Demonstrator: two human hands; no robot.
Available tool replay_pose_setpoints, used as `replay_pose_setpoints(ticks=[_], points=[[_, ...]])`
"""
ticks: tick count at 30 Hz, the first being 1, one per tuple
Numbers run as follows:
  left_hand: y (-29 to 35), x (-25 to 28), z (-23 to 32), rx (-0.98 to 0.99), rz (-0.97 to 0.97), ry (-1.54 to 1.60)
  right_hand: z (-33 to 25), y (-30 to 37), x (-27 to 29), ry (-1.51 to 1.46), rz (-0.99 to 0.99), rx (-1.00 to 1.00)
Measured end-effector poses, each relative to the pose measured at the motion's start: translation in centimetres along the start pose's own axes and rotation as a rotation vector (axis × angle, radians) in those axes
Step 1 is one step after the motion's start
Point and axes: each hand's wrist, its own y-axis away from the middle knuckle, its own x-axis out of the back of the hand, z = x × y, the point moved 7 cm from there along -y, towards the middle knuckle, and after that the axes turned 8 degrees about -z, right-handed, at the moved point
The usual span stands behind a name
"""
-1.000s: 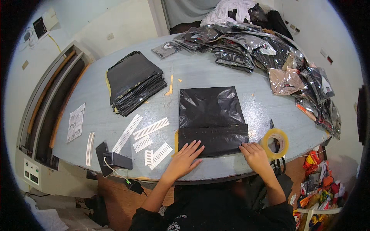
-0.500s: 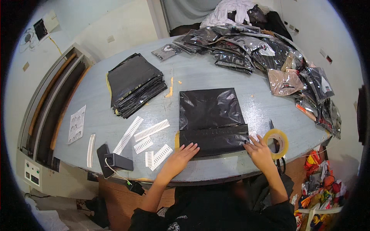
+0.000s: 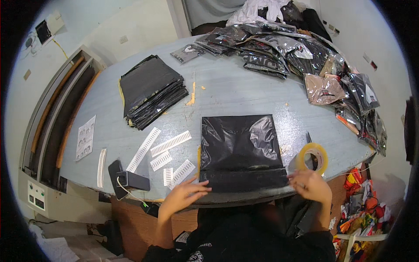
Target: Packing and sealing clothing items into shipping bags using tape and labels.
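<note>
A shiny black plastic mailer bag (image 3: 240, 139) lies flat at the table's near edge, with a folded band along its near side. My left hand (image 3: 185, 194) is at its near left corner, fingers stretched out and holding nothing. At the near right corner is my right hand (image 3: 309, 185), slightly blurred, with loosely bent fingers apart. Whether its fingertips touch the bag I cannot tell. Just beyond my right hand stands a roll of clear yellowish tape (image 3: 322, 158). A dark pointed tool (image 3: 308, 137) shows behind the roll, its lower part hidden.
Left of the bag lie strips of white labels (image 3: 171, 143), a phone (image 3: 116, 177) and a dark box with a cable (image 3: 134, 180). A stack of black bags (image 3: 150, 91) sits farther back. Clear-bagged garments (image 3: 262, 52) pile along the far right edge. A printed sheet (image 3: 86, 137) lies at left.
The bag has slid toward me, to the table's near edge. Both my hands have drawn back toward me, off the spots where they pressed on its near corners.
</note>
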Motion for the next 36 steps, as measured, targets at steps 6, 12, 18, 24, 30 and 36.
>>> replay_pose_setpoints(ticks=[6, 12, 18, 24, 30, 36], points=[[-4.1, 3.9, -6.4, 0.4, 0.516, 0.561, 4.5, -4.8, 2.7, -0.251, 0.474, -0.322], [-9.6, 3.9, -10.7, 0.379, 0.76, 0.555, 12.0, -9.4, -1.0, -0.12, 0.731, -0.5], [-9.8, 3.2, -11.3, 0.695, 0.799, -0.282, 12.4, -11.0, -3.6, 0.129, 0.735, -0.733], [-10.0, 3.2, -11.1, 0.612, 0.765, -0.405, 12.2, -11.5, -4.2, 0.398, 0.727, -0.664], [-10.0, 4.6, -5.4, 0.357, 1.003, -0.474, 12.5, -11.6, -4.6, 0.5, 0.732, -0.64], [-13.9, -2.9, 1.8, 0.019, 0.578, -0.32, 12.5, -11.6, -4.6, 0.471, 0.712, -0.652]])
